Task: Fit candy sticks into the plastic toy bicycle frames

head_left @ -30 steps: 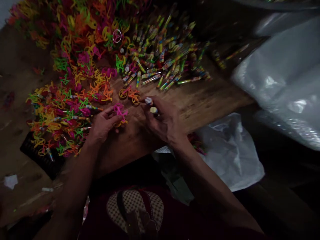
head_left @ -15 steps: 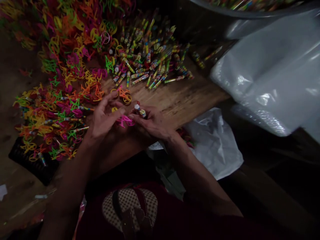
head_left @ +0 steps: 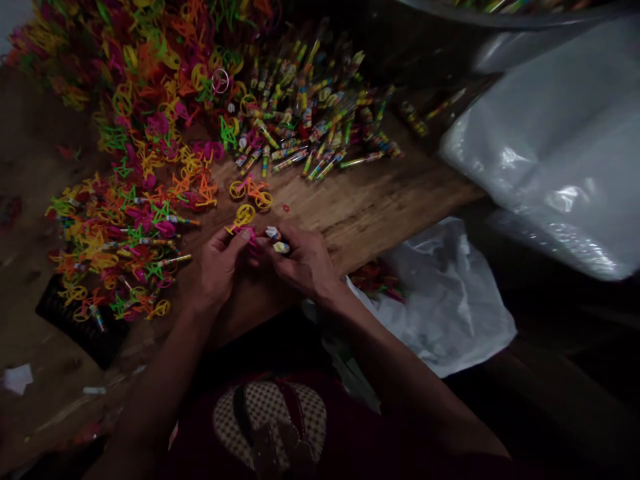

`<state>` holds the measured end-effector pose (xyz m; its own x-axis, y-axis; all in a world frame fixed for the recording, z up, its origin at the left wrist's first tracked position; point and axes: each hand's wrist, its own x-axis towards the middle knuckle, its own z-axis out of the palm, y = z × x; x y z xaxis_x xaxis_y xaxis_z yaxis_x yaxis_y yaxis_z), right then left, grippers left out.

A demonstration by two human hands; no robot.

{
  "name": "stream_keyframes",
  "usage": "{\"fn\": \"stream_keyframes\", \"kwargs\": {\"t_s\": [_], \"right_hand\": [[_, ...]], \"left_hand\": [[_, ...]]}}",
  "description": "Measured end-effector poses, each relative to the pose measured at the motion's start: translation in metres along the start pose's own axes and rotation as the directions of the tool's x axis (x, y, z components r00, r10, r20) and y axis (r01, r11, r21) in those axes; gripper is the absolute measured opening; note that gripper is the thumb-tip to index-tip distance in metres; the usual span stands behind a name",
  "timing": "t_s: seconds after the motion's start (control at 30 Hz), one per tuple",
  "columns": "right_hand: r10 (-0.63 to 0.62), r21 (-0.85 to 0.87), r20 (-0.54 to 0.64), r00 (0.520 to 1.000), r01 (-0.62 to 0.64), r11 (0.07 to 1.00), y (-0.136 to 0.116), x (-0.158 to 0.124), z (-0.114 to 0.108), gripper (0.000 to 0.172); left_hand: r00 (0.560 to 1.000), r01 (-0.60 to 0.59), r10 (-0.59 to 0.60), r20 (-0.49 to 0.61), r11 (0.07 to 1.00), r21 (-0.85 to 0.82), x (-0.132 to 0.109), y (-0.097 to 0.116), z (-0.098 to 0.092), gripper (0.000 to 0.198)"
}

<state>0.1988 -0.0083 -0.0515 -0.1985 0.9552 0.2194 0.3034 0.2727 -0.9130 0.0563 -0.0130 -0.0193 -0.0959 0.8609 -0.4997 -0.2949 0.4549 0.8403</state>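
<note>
My left hand (head_left: pixel 217 268) pinches a small pink plastic toy bicycle (head_left: pixel 250 241), and yellow wheels (head_left: pixel 245 214) show just beyond the fingertips. Close on its right, my right hand (head_left: pixel 309 261) is closed around slim candy tubes (head_left: pixel 281 247); two pale ends stick out, while their lengths are hidden in the fingers. The right fingertips are near the pink frame, and whether they touch it I cannot tell. An orange toy bicycle (head_left: pixel 260 193) with yellow wheels lies on the wooden table (head_left: pixel 380 193) just past my hands. A tiny red ring (head_left: pixel 286 208) rests beside it.
Colourful toy bicycle parts (head_left: pixel 165 87) are heaped at the back left. Loose candy tubes (head_left: pixel 320 127) are piled behind my hands. Bicycles mixed with tubes (head_left: pixel 115 247) lie over a black tray (head_left: pixel 83 333). Plastic bags (head_left: pixel 545 147) and an open bag (head_left: pixel 445 300) are at right.
My left hand has come down from the orange bicycle, its spread fingers now closed on the pink one. Yellow wheels show more clearly there. The red ring now lies on the table. The view has shifted slightly.
</note>
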Motion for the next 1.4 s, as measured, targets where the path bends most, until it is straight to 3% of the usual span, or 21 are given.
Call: {"fn": "stream_keyframes", "kwargs": {"t_s": [0.1,0.17,0.3,0.47,0.6,0.87,1.07,1.17,1.3,1.4], "right_hand": [[0.015,-0.033,-0.021,1.0,-0.016,0.999,0.002,-0.003,-0.004,0.019],[-0.006,-0.037,-0.028,1.0,0.005,0.999,0.005,-0.005,-0.01,0.027],[-0.067,0.002,0.078,0.995,0.067,0.998,0.01,-0.006,-0.024,0.029],[0.004,0.101,0.049,0.999,-0.009,0.995,0.013,0.0,-0.034,0.027],[-0.044,0.136,0.075,0.996,0.034,0.99,0.014,0.002,-0.034,0.019],[-0.062,0.144,0.037,0.997,0.056,0.988,0.008,-0.005,-0.031,0.023],[-0.06,0.213,-0.012,0.998,0.061,0.975,0.018,-0.015,-0.025,0.026],[-0.082,0.182,-0.042,0.996,0.088,0.979,0.019,-0.019,-0.023,0.025],[-0.239,0.127,0.055,0.97,0.23,0.965,0.013,-0.016,-0.033,0.019],[-0.283,0.09,0.156,0.946,0.272,0.958,0.01,-0.012,-0.043,0.022]], "left_hand": [[0.999,0.04,-0.04,0.012,0.999,-0.033,0.003,-0.001,-0.004,0.033],[0.996,0.077,-0.075,0.045,0.995,-0.056,0.003,0.0,-0.008,0.033],[0.975,0.175,-0.164,0.152,0.983,-0.057,0.003,0.004,-0.013,0.03],[0.959,0.241,-0.223,0.175,0.967,-0.087,0.006,0.008,-0.012,0.023],[0.939,0.297,-0.283,0.194,0.953,-0.049,0.006,0.01,-0.011,0.019],[0.924,0.325,-0.31,0.222,0.945,-0.033,0.004,0.011,-0.012,0.024],[0.892,0.371,-0.352,0.284,0.928,-0.015,0.001,0.008,-0.006,0.022],[0.885,0.409,-0.385,0.261,0.912,-0.042,-0.001,0.003,-0.006,0.017],[0.884,0.431,-0.41,0.226,0.901,-0.048,-0.004,-0.001,-0.01,0.013],[0.885,0.423,-0.404,0.232,0.905,-0.039,-0.003,-0.004,-0.012,0.013]]}}
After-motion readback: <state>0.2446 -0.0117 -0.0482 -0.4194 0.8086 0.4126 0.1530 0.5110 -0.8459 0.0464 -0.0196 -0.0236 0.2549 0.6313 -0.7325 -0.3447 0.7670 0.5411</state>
